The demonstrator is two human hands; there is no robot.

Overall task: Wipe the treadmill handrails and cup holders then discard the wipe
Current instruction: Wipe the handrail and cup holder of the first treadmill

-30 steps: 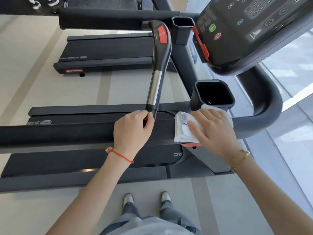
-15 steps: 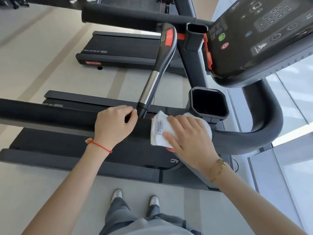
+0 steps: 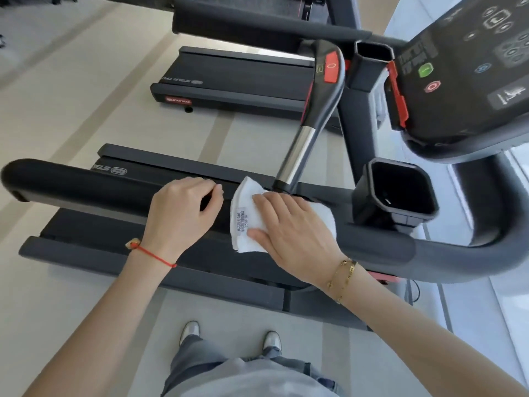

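Observation:
A black padded handrail (image 3: 86, 186) runs across the view from the left end to a curved bend at the right. My left hand (image 3: 183, 213) grips the rail with curled fingers, just left of the wipe. The white wipe (image 3: 244, 222), with a small printed label, lies draped over the rail. My right hand (image 3: 289, 230) presses it flat with straight fingers. A black cup holder (image 3: 398, 190) stands just right of my right hand. A second cup holder (image 3: 372, 61) sits farther back beside the console.
A pulse-grip handle (image 3: 312, 121) with a chrome section and red button rises from the rail behind the wipe. The console (image 3: 463, 73) hangs at upper right. Another treadmill deck (image 3: 234, 78) lies beyond. My feet stand on the pale floor (image 3: 71, 325).
Both hands have slid left along the handrail, carrying the wipe from beside the cup holder past the base of the pulse-grip handle. The camera view shifted too.

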